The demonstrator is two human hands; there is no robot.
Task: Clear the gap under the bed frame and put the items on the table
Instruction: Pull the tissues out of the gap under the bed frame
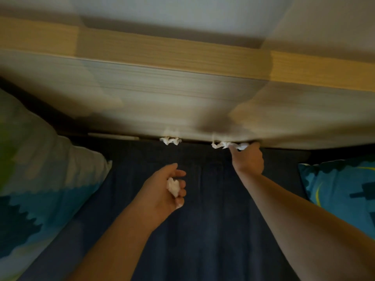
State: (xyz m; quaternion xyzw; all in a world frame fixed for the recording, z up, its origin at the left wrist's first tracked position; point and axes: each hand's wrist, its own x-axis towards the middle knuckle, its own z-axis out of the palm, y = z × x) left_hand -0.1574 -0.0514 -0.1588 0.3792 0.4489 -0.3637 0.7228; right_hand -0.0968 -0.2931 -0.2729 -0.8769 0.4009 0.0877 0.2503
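Along the foot of a pale wooden headboard (182,102), where a dark gap meets the navy sheet (203,230): two white tissue wads wedged in the slot. Left wad (170,140) alone, touched by nothing, half tucked under the board's lower edge. Right wad (229,145), longer and more strung out, lying along the same edge, with its right end at the fingertips of the right hand (248,159).

Right hand reaching forward, arm stretched from the lower right, fingers narrowed to a pinch on the end of that wad; fingertips partly hidden by the tissue and by the shadow of the gap, so the exact grip not clear.

Left hand (164,189) lower and nearer, hovering over the sheet, well apart from the gap, palm turned to the right. Fingers curled loosely around a third wad (173,187), crumpled and white, cupped between thumb and bent fingers. A further bit of white at the little finger, too blurred to tell whether separate.

Patterned pillow (40,179) at the left, blue, teal and pale, resting on the sheet. Second pillow (341,185) at the right, blue with a yellow line, partly behind the right forearm. Yellowish shelf (162,47) on top of the headboard, plain wall above. Whole view somewhat blurred.
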